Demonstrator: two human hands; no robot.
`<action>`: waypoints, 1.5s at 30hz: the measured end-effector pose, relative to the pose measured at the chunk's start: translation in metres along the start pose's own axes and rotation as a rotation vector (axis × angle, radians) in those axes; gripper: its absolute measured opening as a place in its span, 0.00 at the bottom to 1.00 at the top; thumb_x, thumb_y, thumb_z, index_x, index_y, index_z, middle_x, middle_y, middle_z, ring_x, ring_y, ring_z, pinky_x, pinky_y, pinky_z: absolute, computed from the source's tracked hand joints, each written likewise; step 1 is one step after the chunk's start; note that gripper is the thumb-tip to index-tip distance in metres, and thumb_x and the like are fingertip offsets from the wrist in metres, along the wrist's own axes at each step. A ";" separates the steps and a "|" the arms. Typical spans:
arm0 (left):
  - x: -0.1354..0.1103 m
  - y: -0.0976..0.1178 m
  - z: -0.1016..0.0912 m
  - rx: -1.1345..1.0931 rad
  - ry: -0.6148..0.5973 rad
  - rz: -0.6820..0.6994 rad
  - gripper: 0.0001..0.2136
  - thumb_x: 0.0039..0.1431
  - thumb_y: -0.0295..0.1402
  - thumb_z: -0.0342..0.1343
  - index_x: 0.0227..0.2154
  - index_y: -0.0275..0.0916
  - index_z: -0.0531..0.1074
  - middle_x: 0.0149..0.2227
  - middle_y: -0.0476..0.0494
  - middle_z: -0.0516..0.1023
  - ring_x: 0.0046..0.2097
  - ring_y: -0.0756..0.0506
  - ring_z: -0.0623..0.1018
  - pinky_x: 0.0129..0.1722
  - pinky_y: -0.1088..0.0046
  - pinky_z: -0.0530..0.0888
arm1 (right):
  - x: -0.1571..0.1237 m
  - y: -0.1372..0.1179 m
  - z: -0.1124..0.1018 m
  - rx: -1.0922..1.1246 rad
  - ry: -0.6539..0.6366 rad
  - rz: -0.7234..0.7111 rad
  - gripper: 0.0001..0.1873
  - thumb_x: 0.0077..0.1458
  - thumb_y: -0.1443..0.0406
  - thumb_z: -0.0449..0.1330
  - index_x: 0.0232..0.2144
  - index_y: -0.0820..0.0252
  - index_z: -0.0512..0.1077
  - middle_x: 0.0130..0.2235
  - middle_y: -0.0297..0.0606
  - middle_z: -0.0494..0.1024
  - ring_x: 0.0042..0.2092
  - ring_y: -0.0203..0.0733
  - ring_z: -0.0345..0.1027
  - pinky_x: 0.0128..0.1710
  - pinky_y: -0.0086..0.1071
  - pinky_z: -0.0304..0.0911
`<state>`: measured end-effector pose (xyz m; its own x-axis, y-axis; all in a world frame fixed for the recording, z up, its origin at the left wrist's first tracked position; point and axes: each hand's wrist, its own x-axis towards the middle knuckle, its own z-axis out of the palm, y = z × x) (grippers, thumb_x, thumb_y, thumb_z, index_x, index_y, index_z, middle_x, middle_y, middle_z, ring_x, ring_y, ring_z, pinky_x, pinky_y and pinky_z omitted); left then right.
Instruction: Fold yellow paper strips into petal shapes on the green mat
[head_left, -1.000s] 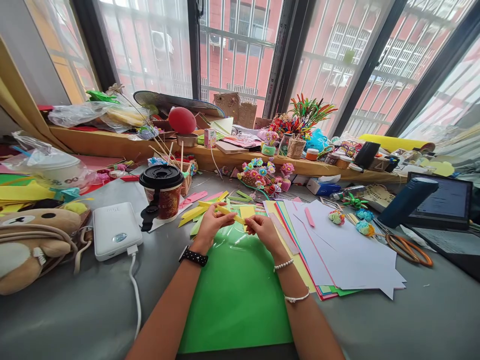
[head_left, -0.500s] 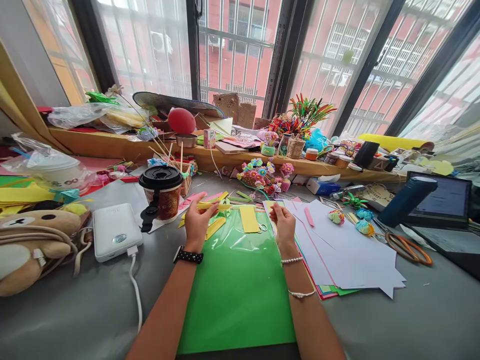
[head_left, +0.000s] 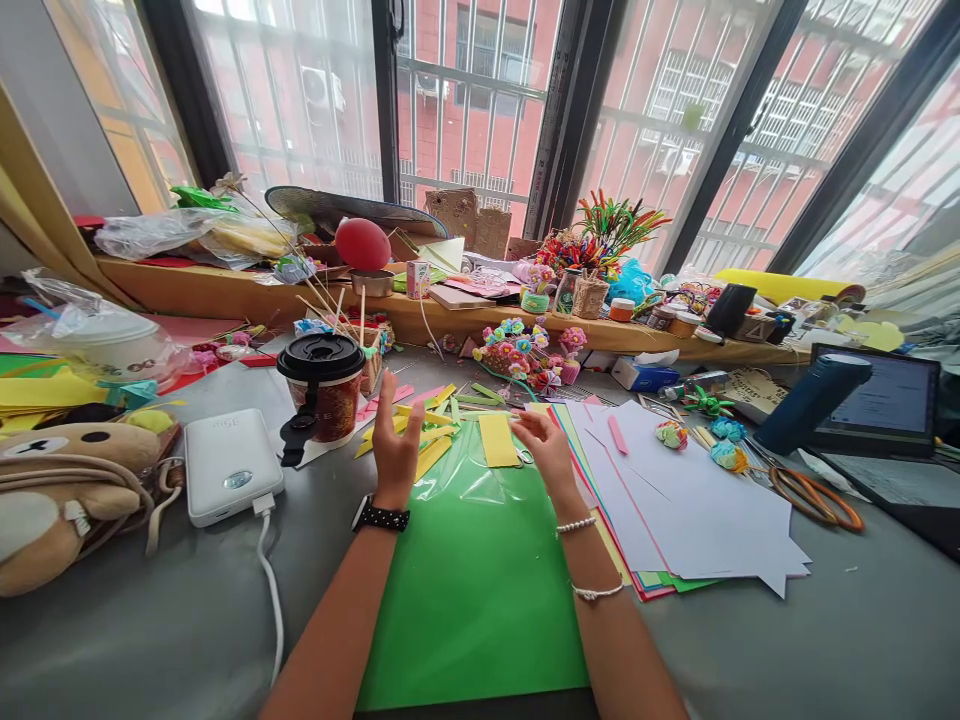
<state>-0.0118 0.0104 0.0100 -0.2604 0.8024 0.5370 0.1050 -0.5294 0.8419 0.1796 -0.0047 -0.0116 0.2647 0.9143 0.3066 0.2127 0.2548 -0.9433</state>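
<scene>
My left hand point(head_left: 396, 450) is raised beside the loose yellow paper strips point(head_left: 433, 458), fingers and thumb spread, with nothing in it. My right hand point(head_left: 546, 450) is over the right edge of the green sheet point(head_left: 472, 590), its fingertips bent together in a pinch. Whatever the fingertips hold, if anything, is too small to make out. Between the two hands lies a yellow paper rectangle point(head_left: 497, 440). Scissors point(head_left: 526, 457) show one handle loop beside it, partly hidden by my right hand.
White paper sheets point(head_left: 697, 500) lie to the right over coloured ones. On the left are a lidded coffee cup point(head_left: 322, 390), a white power bank point(head_left: 232, 465) with a cable, and a plush bear point(head_left: 82, 490). Paper flowers point(head_left: 517, 350) stand behind; a dark bottle point(head_left: 814, 400) is far right.
My left hand has let go of a yellow strip and its fingers have spread upward. My right hand has shifted left and tilted toward the yellow rectangle.
</scene>
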 end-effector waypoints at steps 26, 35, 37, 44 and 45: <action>-0.015 0.002 0.015 -0.027 -0.448 -0.006 0.25 0.51 0.35 0.48 0.53 0.42 0.53 0.55 0.41 0.58 0.55 0.44 0.58 0.52 0.65 0.57 | -0.013 -0.008 0.001 -0.853 -0.468 -0.390 0.19 0.46 0.65 0.55 0.43 0.60 0.68 0.41 0.42 0.74 0.42 0.45 0.66 0.48 0.38 0.52; -0.019 0.000 0.018 -0.011 -0.604 -0.089 0.25 0.49 0.36 0.51 0.52 0.43 0.55 0.54 0.42 0.60 0.55 0.43 0.60 0.51 0.65 0.59 | -0.014 -0.010 0.002 -0.887 -0.469 -0.408 0.20 0.45 0.66 0.54 0.43 0.57 0.67 0.40 0.40 0.74 0.41 0.44 0.67 0.49 0.37 0.49; -0.020 0.001 0.018 -0.017 -0.625 -0.117 0.26 0.49 0.37 0.52 0.52 0.43 0.56 0.54 0.41 0.60 0.55 0.42 0.59 0.51 0.64 0.58 | -0.013 -0.009 0.003 -0.903 -0.459 -0.395 0.20 0.45 0.69 0.53 0.44 0.58 0.67 0.39 0.40 0.75 0.40 0.44 0.67 0.47 0.36 0.52; -0.019 -0.004 0.020 -0.013 -0.624 -0.201 0.27 0.47 0.39 0.53 0.52 0.41 0.56 0.55 0.38 0.58 0.55 0.41 0.59 0.51 0.62 0.58 | -0.005 -0.003 0.002 -0.653 -0.145 -0.251 0.17 0.49 0.70 0.48 0.41 0.56 0.68 0.40 0.39 0.74 0.40 0.45 0.67 0.39 0.35 0.60; -0.018 -0.007 0.021 -0.009 -0.599 -0.204 0.28 0.46 0.39 0.54 0.52 0.41 0.56 0.55 0.38 0.58 0.56 0.41 0.58 0.52 0.63 0.58 | -0.004 -0.003 0.002 -0.527 -0.080 -0.237 0.15 0.50 0.68 0.48 0.40 0.56 0.68 0.39 0.39 0.74 0.39 0.44 0.67 0.39 0.35 0.60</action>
<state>0.0119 0.0050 -0.0041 0.3080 0.9013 0.3046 0.1011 -0.3493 0.9315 0.1755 -0.0088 -0.0100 0.0849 0.8777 0.4716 0.7025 0.2829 -0.6530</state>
